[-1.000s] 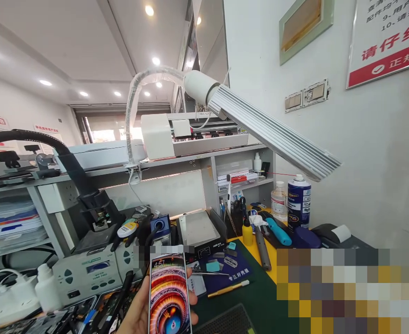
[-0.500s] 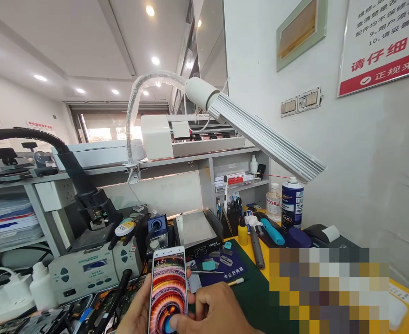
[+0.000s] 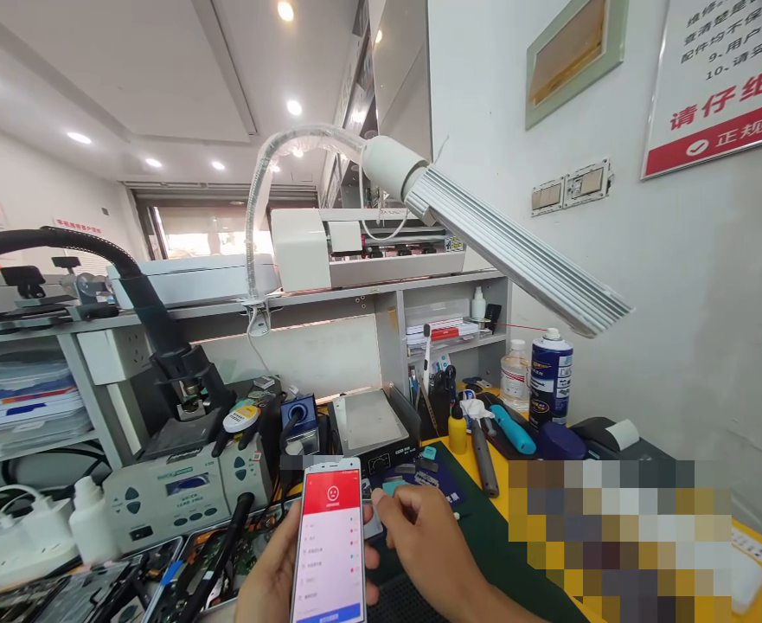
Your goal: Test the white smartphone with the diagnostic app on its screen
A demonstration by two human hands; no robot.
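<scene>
My left hand [image 3: 277, 575] holds a white smartphone [image 3: 329, 541] upright near the bottom of the view, fingers wrapped around its edges. The phone's screen shows a red header with a face icon above a white list. To the right of the phone hovers my right hand [image 3: 423, 541], fingers loosely curled and the thumb and forefinger close to the phone's right edge. Nothing shows in it. Both hands are above a dark green work mat [image 3: 484, 554].
A ribbed desk lamp [image 3: 516, 251] on a gooseneck juts over the bench. A soldering station [image 3: 179, 497], heating plate [image 3: 371, 424], spray can [image 3: 550, 376], bottles and hand tools [image 3: 484, 446] crowd the bench. Shelves stand behind, and a wall at right.
The phone's screen changed from a swirling wallpaper to a red and white menu. My right hand came in, touched the screen's lower part, then drew back to the right.
</scene>
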